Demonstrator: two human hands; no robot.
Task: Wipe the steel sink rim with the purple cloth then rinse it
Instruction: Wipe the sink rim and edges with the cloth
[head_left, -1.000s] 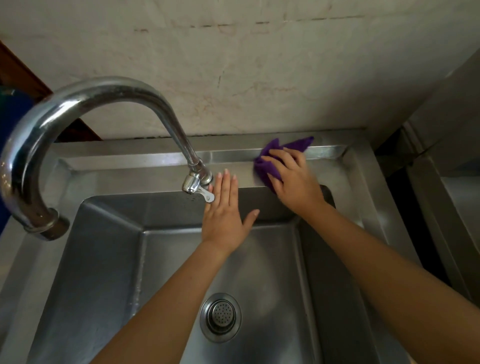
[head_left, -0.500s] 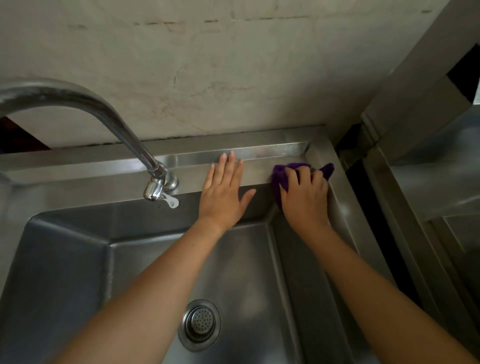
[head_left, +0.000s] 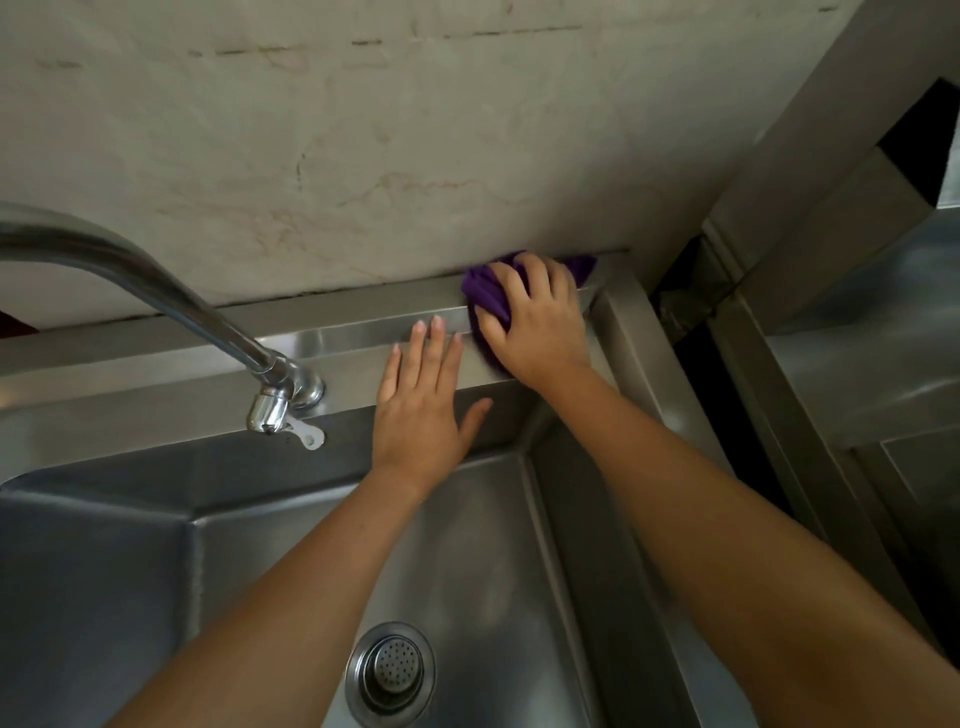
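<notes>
I see the right hand (head_left: 535, 322), flattened on the purple cloth (head_left: 485, 293), has slid up from the ledge to the sink rim (head_left: 363, 304) back corner. The left hand (head_left: 421, 410) rests open, empty; wiping continues, rinse not yet begun

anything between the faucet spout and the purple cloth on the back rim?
Head view: only the left hand, flat on the sink rim, separates faucet spout from purple cloth.

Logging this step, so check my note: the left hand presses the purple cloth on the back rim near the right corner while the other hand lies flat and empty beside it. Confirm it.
Wrong hand. The head view shows the right hand pressing the purple cloth on the back rim near the right corner; the left hand lies flat and empty beside it.
</notes>
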